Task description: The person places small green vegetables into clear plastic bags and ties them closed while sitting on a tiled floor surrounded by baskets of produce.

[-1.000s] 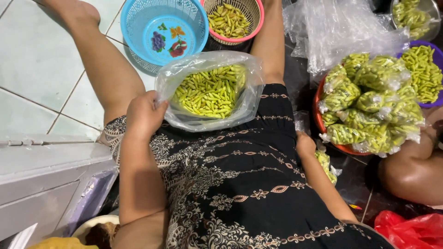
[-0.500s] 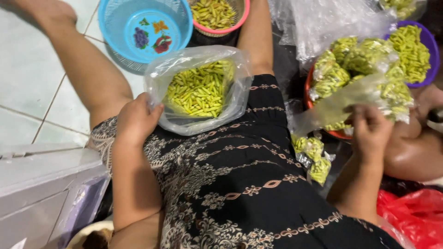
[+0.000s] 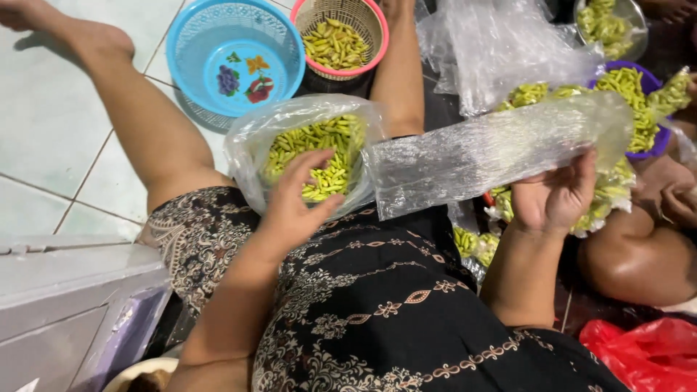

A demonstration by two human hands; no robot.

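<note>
I sit on the floor in a black patterned dress. On my lap rests an open clear plastic bag (image 3: 247,141) full of small green chilies (image 3: 319,149). My left hand (image 3: 298,199) hovers over the bag's near edge, fingers apart, holding nothing that I can see. My right hand (image 3: 555,196) grips an empty clear plastic bag (image 3: 494,152), stretched flat and level towards the chili bag. Small filled packets of chilies (image 3: 475,243) lie beside my right thigh.
A blue plastic basket (image 3: 236,54) and a pink basket with chilies (image 3: 337,40) stand on the tiled floor ahead. A purple bowl of chilies (image 3: 639,91) and more bags sit right. Another person's leg (image 3: 639,254) lies right. A red bag (image 3: 642,348) lies bottom right.
My right hand lifted an empty clear bag from the right and brought it flat towards the middle. My left hand left the bag's rim and now hovers over the chilies.
</note>
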